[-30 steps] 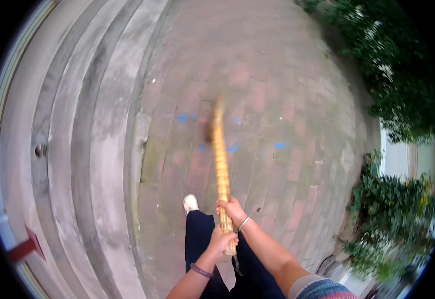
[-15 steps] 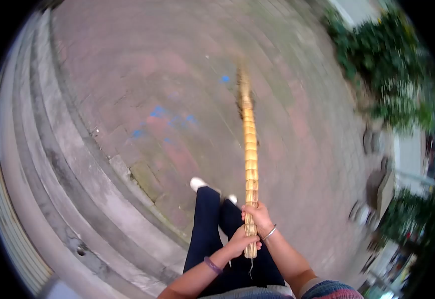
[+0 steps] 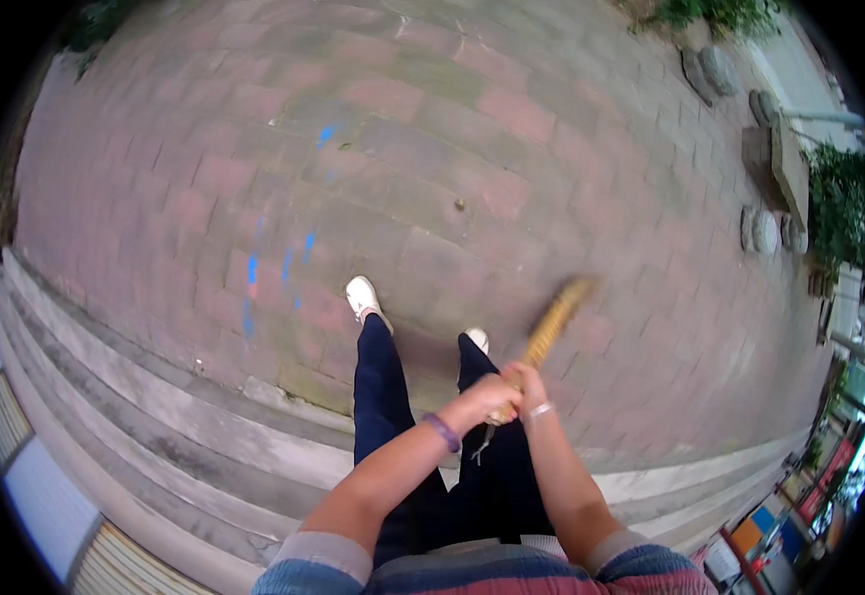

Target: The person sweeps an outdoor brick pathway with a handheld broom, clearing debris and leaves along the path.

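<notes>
Both my hands are wrapped around the thick bound handle of a straw broom, which points away from me and to the right. My left hand, below a purple bangle, grips near the handle's end, where a thin cord hangs. Just beyond and against it, my right hand, with a pale bracelet at the wrist, closes on the same handle. The broom's far end is smeared by motion. Several small blue scraps lie blurred on the paving to the left, apart from the broom.
Red and grey paving spreads ahead of my white shoes. Concrete steps run along the left and behind me. At the far right stand a stone table and several round stone stools, with shrubs beyond.
The broom has swung from pointing straight ahead to pointing right and looks shorter. My view has turned, bringing the steps behind me and the stone table higher. Both hands still hold the handle.
</notes>
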Available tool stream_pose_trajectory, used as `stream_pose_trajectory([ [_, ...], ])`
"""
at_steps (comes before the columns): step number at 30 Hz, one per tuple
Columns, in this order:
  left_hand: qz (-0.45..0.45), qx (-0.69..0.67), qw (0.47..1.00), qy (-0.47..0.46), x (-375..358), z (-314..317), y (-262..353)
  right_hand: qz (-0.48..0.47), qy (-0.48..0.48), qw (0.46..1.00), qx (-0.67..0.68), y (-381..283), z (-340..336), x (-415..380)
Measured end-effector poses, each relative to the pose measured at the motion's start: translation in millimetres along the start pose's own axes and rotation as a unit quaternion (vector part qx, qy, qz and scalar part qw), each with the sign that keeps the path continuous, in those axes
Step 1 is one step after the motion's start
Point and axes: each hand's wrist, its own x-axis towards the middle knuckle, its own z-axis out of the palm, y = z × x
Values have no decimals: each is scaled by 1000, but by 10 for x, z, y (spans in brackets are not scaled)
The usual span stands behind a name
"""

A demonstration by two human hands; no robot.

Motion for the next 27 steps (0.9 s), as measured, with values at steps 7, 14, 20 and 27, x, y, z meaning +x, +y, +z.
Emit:
stream_pose_trajectory([
  [7,177,-168,931,272,-1323,-1314,467,10,-269,938,-219,637,2695,80],
  [14,262,-89,940,199,-1376,-1317,994,-89,-238,948,-193,121,3027,-267],
  [20,9,17,999,-37,-664,-1010,1640,-125,-32,990,55,-557,2158,-182],
  [27,38,-77,995,54,9,-1093,2588,-55,-47,997,20,-1493,2607,628],
])
